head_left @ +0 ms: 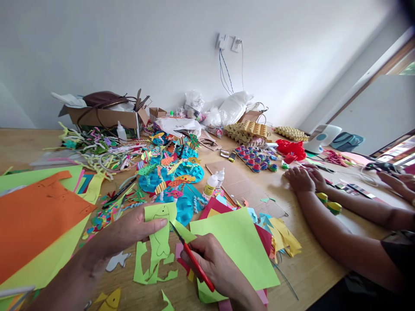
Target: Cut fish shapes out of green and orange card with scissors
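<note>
My left hand [139, 226] pinches a piece of light green paper [161, 248] with a fish outline drawn on it, thumb on the front. My right hand [212, 263] is closed around red-handled scissors [197, 267]. The scissor blades meet the paper's right edge beside the drawn fish, and a strip of paper bends away there. Green paper scraps [141, 265] lie on the table below. A white fish cutout [118, 261] rests under my left wrist, and a yellow fish cutout [111, 300] is near the front edge.
Orange paper [35, 220] lies at left, a green sheet [236, 246] at right. Ahead are a blue egg-carton piece with paper fish [175, 177], glue bottles [211, 185], pipe cleaners [100, 147] and egg cartons [248, 129]. Another person's arms [327, 207] rest on the table at right.
</note>
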{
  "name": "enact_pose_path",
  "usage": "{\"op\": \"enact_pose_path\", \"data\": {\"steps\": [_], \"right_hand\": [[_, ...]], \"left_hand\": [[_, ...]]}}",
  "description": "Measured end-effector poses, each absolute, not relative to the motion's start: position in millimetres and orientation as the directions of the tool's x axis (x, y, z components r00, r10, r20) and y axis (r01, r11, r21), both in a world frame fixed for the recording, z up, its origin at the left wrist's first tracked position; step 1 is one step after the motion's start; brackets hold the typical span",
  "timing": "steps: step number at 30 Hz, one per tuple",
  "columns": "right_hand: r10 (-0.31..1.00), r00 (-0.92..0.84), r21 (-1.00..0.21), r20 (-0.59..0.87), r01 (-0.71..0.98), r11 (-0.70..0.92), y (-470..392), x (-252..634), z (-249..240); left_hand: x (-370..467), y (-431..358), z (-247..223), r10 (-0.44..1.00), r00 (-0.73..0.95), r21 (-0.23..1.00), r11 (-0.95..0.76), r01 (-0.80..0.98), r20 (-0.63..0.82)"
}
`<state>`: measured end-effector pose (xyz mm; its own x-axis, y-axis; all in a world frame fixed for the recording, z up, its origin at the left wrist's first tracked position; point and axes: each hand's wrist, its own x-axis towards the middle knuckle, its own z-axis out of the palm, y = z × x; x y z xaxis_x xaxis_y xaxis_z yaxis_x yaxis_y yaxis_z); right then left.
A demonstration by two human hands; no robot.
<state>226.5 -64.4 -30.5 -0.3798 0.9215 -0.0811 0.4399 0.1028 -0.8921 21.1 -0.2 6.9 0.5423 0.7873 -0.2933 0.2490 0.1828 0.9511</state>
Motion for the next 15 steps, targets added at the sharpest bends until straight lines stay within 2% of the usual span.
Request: {"op": "enact_pose_path", "data": {"steps": [10, 15], "right_hand": [[0.902, -0.404, -0.95, -0.152, 0.312, -0.02, -63.6, 223.5, -32.9], [0.882, -0.434, -0.953, -0.18, 0.3, -0.047, -65.7, 232.1, -31.1]], "left_hand": [[23.4, -2.8, 5.3, 0.806, 0.49, 0.943, 0.272, 0.189, -0.331], [21.1, -0.2, 3.5, 0.815, 0.47, 0.939, 0.326, 0.113, -0.34]]}}
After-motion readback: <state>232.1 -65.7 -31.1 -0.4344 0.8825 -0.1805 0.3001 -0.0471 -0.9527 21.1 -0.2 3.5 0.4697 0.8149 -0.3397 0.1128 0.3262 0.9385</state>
